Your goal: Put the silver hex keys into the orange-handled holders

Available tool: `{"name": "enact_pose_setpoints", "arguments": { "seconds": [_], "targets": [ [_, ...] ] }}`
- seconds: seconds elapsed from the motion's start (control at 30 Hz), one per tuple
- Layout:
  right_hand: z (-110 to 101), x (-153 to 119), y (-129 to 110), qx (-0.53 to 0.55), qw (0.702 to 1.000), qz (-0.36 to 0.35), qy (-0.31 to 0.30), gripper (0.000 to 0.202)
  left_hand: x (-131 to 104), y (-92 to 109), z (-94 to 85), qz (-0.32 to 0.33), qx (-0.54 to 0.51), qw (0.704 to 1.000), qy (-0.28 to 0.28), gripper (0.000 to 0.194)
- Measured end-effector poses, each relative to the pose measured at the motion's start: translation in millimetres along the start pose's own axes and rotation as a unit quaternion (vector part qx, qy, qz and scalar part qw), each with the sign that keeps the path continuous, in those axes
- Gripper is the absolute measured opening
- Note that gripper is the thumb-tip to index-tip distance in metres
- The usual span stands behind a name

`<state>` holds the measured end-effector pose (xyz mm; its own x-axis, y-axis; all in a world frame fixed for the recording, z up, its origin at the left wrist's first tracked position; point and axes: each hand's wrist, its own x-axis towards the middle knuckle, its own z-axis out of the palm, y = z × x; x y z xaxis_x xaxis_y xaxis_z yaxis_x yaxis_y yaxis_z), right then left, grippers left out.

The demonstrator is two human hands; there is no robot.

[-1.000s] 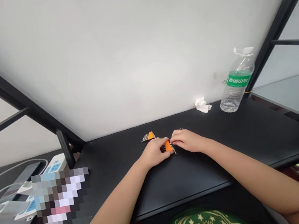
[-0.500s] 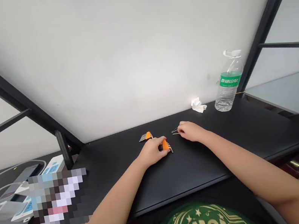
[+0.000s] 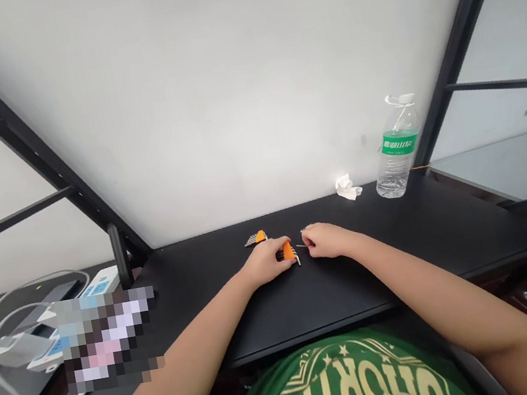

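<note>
On the black table (image 3: 313,310), my left hand (image 3: 268,261) grips an orange holder (image 3: 288,250) filled with metal hex keys, whose bent ends stick out at its right side. My right hand (image 3: 324,240) is just right of that holder, its fingers pinched on a thin metal key (image 3: 300,246) that points left toward the holder. Another thin metal piece shows by the right fingertips. Behind my left hand lies a second orange holder (image 3: 260,236) with several keys fanned to the left.
A water bottle (image 3: 396,151) and crumpled tissue (image 3: 347,188) are at the back right by the wall. White power strips (image 3: 100,283) and cables (image 3: 9,382) lie at the left, near a blurred patch. Black frame posts rise on both sides.
My right hand has moved left and slightly toward me with the thin key, closer to the holder. My left hand keeps its grip on the orange holder. The view has shifted slightly.
</note>
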<state>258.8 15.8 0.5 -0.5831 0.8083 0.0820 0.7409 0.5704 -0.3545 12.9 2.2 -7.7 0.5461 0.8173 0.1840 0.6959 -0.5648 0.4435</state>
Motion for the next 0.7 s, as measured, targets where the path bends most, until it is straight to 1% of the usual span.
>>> {"name": "enact_pose_setpoints", "arguments": {
  "seconds": [0.07, 0.13, 0.27, 0.3, 0.37, 0.53, 0.63, 0.7],
  "targets": [
    [1, 1, 2, 0.034, 0.999, -0.016, 0.016, 0.009, 0, 0, -0.7, 0.008, 0.000, 1.000, -0.001, 0.043],
    [3, 3, 4, 0.071, 0.996, -0.047, 0.025, 0.012, 0, 1, -1.6, 0.013, 0.001, 1.000, -0.002, 0.039],
    [11, 9, 4, 0.088, 0.989, -0.100, 0.057, 0.017, 0, 3, -2.5, 0.021, -0.004, 1.000, 0.002, 0.018],
    [12, 10, 4, 0.091, 0.989, -0.101, 0.062, 0.018, 0, 3, -2.4, 0.021, -0.010, 1.000, -0.001, 0.015],
    [13, 10, 5, 0.105, 0.988, -0.093, 0.067, 0.019, 0, 3, -1.8, 0.015, -0.016, 1.000, -0.002, 0.016],
    [9, 7, 7, 0.116, 0.990, -0.073, 0.039, 0.022, 0, 1, -0.9, 0.004, -0.029, 1.000, -0.009, 0.029],
    [8, 6, 7, 0.122, 0.990, -0.066, 0.034, 0.021, 0, 1, -1.4, 0.008, -0.027, 1.000, -0.012, 0.030],
    [8, 6, 8, 0.156, 0.987, -0.041, 0.022, 0.020, 1, 2, -2.1, 0.011, -0.018, 1.000, -0.012, 0.030]
  ]
}}
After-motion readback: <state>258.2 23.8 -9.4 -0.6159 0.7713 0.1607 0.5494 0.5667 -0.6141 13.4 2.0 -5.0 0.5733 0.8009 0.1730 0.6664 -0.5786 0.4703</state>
